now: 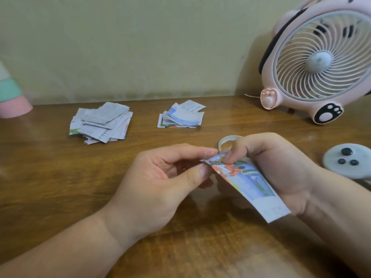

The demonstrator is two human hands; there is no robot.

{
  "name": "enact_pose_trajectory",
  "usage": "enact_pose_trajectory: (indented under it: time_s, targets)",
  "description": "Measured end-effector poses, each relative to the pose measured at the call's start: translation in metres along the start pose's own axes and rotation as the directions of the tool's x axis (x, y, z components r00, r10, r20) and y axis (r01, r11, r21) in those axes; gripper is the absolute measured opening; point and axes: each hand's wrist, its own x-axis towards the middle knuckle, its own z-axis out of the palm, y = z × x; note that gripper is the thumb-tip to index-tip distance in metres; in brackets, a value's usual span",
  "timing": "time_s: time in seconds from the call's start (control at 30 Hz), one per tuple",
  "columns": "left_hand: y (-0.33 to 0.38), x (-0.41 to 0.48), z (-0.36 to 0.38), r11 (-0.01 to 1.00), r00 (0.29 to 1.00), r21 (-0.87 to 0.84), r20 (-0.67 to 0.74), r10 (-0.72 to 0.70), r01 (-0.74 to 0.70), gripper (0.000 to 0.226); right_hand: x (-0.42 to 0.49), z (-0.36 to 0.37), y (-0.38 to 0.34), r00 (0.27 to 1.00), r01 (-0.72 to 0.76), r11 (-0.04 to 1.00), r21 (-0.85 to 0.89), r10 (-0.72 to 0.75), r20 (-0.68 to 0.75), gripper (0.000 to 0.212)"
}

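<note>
Pale yellow-green wall (140, 47), plain, filling the upper half of the view. Brown wooden table (60, 177), glossy and grained, butted against it. Pink cat-themed desk fan (319, 63) on paw-shaped feet, far right of the table, close to the wall. Left hand (160, 183), low centre, thumb and forefinger pinching the far corner of a colour-printed paper slip (247, 181). Right hand (281, 167), just beside, fingers curled round the same slip, thumb on its printed face. Slip held above the table, tilted, white end nearest the camera. Pile of grey printed scraps (102, 121), far left of centre. Smaller pile of coloured scraps (182, 117), well apart to its right. White round device (349, 159) with three dark buttons, right edge. Pink-and-green object (12, 97), left edge, cropped. White ring (226, 140), behind the right fingers.
</note>
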Motion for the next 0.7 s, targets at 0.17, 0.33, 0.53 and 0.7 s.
enact_pose_trajectory:
  time_s: [0.17, 0.33, 0.53, 0.7]
  targets:
    - [0.001, 0.000, 0.001, 0.993, 0.998, 0.101, -0.012, 0.054, -0.052, 0.022, -0.001, 0.005, -0.001, 1.000, 0.016, 0.999, -0.030, -0.016, 0.006, 0.026]
    - [-0.001, 0.000, -0.002, 0.952, 0.992, 0.283, 0.002, 0.124, -0.120, 0.010, 0.001, 0.002, 0.000, 0.998, 0.022, 0.978, -0.207, -0.035, -0.056, 0.021]
    - [0.002, 0.000, -0.005, 0.898, 0.992, 0.423, 0.002, 0.130, -0.119, 0.013, -0.006, 0.000, 0.001, 0.795, 0.254, 0.641, -0.725, -0.565, -0.221, 0.047]
    - [0.005, 0.001, -0.004, 0.931, 0.997, 0.364, -0.075, 0.014, 0.014, 0.014, -0.018, 0.001, 0.002, 0.679, 0.412, 0.311, -0.856, -0.732, 0.061, 0.068]
